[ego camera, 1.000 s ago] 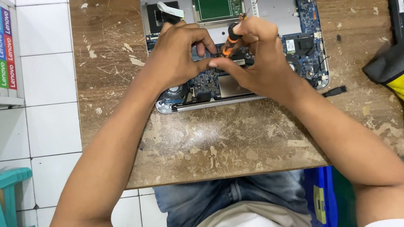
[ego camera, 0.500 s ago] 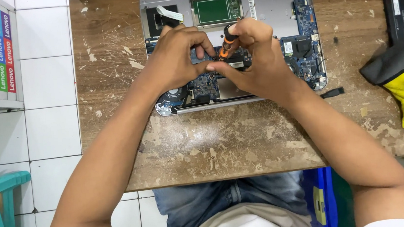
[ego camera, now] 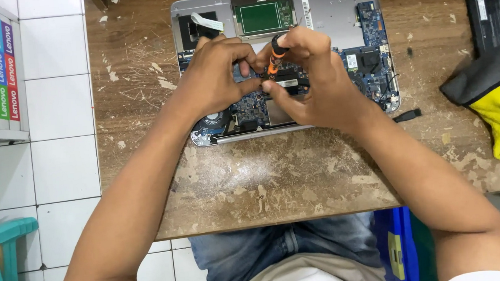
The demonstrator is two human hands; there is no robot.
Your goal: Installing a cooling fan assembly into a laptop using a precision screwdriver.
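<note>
An opened silver laptop base (ego camera: 335, 9) lies on a worn wooden table (ego camera: 264, 175), its blue circuit board (ego camera: 369, 65) and green trackpad board (ego camera: 261, 17) exposed. My right hand (ego camera: 317, 82) grips a small orange-and-black screwdriver (ego camera: 275, 54), tip pointed down at the board's middle. My left hand (ego camera: 215, 81) rests on the board beside it, fingertips pinched near the screwdriver's tip. What lies under the fingertips is hidden.
A yellow and grey cloth (ego camera: 497, 103) lies at the table's right edge, with a black flat device (ego camera: 495, 2) behind it. A small black part (ego camera: 407, 115) lies right of the laptop. A teal stool (ego camera: 1, 267) stands on the white tiled floor at left.
Both hands stay on the board with only slight shifts; the screwdriver keeps its place between the fingers.
</note>
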